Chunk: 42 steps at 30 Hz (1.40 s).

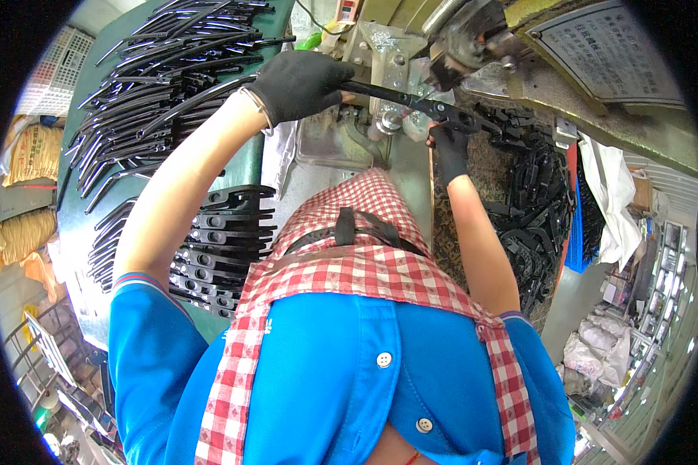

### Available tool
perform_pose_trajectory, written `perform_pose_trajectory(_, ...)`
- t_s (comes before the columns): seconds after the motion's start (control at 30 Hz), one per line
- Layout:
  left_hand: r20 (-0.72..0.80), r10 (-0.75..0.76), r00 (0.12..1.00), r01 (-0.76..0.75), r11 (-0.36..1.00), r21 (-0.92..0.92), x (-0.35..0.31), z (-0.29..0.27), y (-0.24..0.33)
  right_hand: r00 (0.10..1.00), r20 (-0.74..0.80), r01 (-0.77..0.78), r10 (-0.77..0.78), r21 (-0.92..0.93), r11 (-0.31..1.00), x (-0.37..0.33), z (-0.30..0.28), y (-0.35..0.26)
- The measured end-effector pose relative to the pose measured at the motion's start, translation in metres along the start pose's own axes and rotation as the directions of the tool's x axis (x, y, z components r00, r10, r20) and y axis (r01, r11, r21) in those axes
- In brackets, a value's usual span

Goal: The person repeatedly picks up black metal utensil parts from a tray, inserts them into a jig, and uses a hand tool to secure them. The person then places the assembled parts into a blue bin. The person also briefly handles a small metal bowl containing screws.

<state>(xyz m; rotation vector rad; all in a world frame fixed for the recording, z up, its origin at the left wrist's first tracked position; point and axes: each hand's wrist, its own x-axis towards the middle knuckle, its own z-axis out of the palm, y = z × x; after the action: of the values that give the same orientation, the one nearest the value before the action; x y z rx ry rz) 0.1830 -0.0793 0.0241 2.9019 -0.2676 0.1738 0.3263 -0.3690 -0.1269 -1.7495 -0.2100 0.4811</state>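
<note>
Gloved hands hold one long black bar (411,99) across a metal press (392,74) at a factory bench. The left hand (302,81), in a black glove, is closed in a fist around the bar's near end, while the right hand (448,143), also gloved, pinches the far end from below with its fingers closed on it. The bar's long axis runs from upper left to lower right, sloping slightly down toward the right hand, and its middle passes just in front of the press's fixture. The left hand sits higher and farther left; the right hand lies nearer the press's jig. To the person's left, a green table (248,167) carries fanned rows of similar black bars (163,70), with a neat stack of flat black parts (225,248) closer in. To the right, a heap of black pieces (535,209) fills a bin beside a blue crate (578,240). A red checked apron (349,263) covers a blue shirt.
</note>
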Motion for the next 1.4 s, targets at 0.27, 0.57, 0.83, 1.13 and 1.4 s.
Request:
perform_pose_trajectory(0.27,-0.084,0.032,0.996,-0.036,0.998,-0.048,0.005,-0.006,0.008,0.997,0.070,0.061,0.014,-0.937,0.344,0.074,0.010,0.009)
perform_pose_trajectory(0.57,-0.131,0.061,0.990,-0.081,0.985,-0.152,-0.032,-0.022,0.025,0.967,0.116,0.163,-0.226,-0.965,0.204,0.089,0.010,0.029)
perform_pose_trajectory(0.83,0.208,-0.265,0.942,0.322,0.891,-0.320,-0.241,-0.012,-0.044,0.944,0.238,0.309,-0.230,-0.883,0.355,0.066,0.014,-0.005)
perform_pose_trajectory(1.13,-0.082,-0.787,0.611,0.757,0.611,-0.231,-0.390,0.043,-0.050,0.963,0.238,0.270,-0.127,-0.874,0.405,0.069,0.017,-0.010)
perform_pose_trajectory(1.4,-0.132,-0.804,0.580,0.802,0.592,-0.081,-0.340,0.039,-0.104,0.973,0.228,-0.045,-0.020,0.279,0.959,0.014,0.017,-0.099)
